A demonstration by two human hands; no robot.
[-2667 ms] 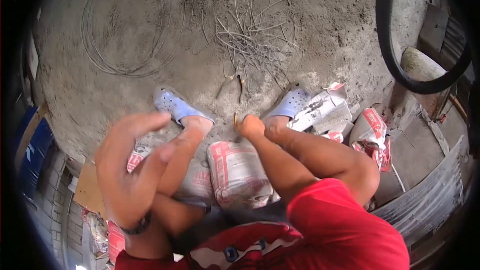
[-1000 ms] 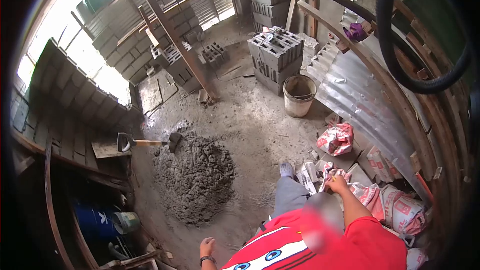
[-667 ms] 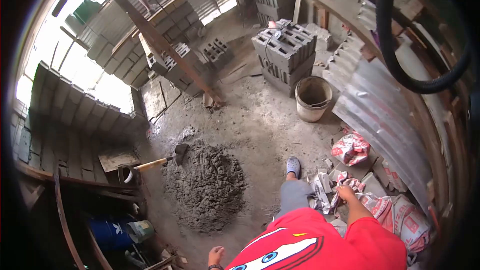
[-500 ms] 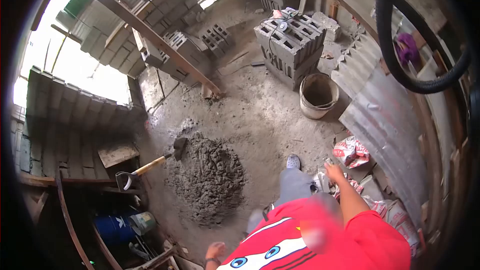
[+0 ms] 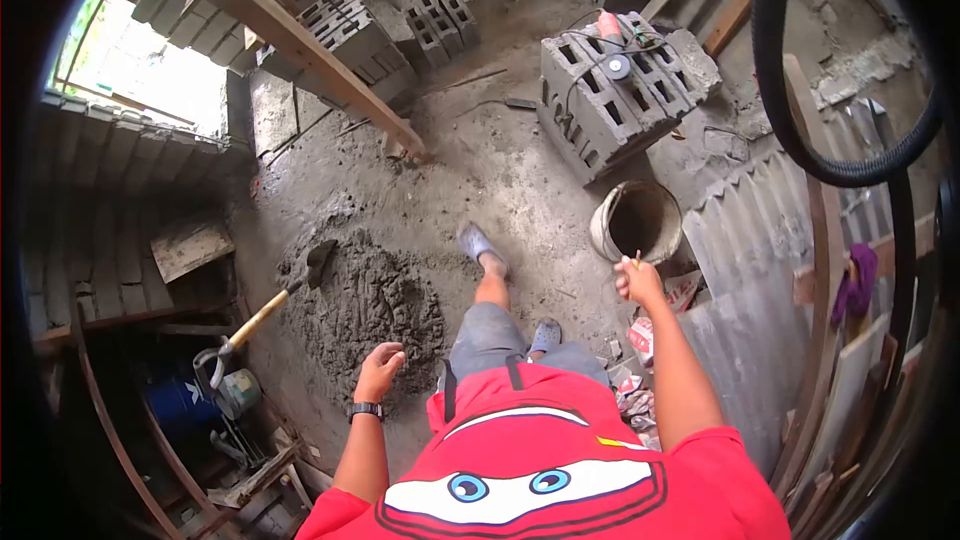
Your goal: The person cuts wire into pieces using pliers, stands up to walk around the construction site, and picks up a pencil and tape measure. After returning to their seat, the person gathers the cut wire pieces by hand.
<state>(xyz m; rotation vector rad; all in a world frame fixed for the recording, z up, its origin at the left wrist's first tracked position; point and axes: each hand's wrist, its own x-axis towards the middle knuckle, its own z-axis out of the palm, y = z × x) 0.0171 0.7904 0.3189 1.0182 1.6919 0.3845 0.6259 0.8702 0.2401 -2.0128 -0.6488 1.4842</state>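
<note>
With the cement bags now left behind, a thin yellow stick (image 5: 637,260) is being pinched in the right hand (image 5: 636,281) near the bucket (image 5: 637,223), while the left hand (image 5: 381,368) is being swung empty, fingers loosely apart.

Standing, seen from above, in a red shirt. Left arm hanging out from the side, bent slightly at the elbow, a dark watch band on the wrist. Left hand (image 5: 379,371) open and loose, fingers spread and curled a little, palm turned down and holding nothing. Right arm stretched forward and up, forearm bare. Right hand (image 5: 637,281) closed in a fist, seemingly pinching something thin and yellowish that sticks up above the knuckles; too small to tell what. Both hands well apart, one on each side of the torso. One leg stepping forward, knee bent, the other foot beneath the body.
</note>
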